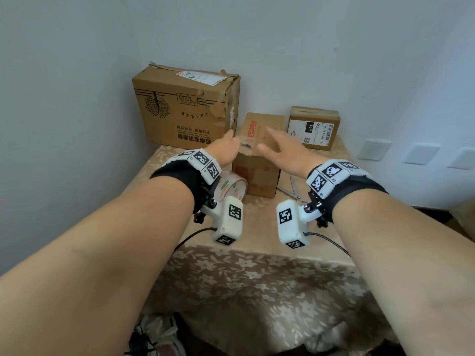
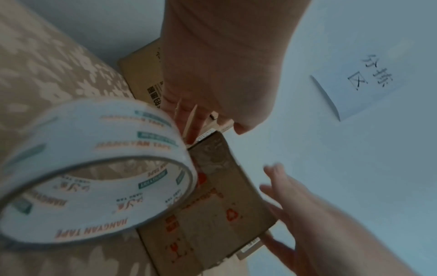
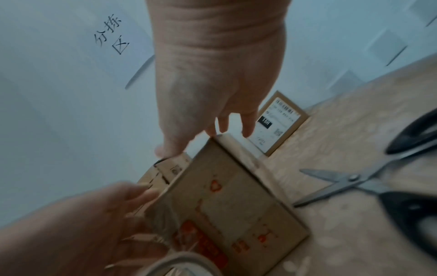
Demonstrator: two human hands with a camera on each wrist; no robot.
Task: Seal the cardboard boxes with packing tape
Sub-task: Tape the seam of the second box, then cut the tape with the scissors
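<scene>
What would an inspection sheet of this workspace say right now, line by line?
Surface: table under a beige flowered cloth, set in a room corner.
Job's things: middle box with red print, front centre; big box behind it on the left, its top torn; small box with a barcode label, back right; tape roll standing on edge beside the middle box; scissors lying open to its right.
Clutter: nothing seen.
Hands: left hand and right hand, fingers spread, reach over the middle box; contact unclear.
Cables: a black lead hangs from each wrist camera.
Surroundings: pale walls, a handwritten paper sign, wall plates.
</scene>
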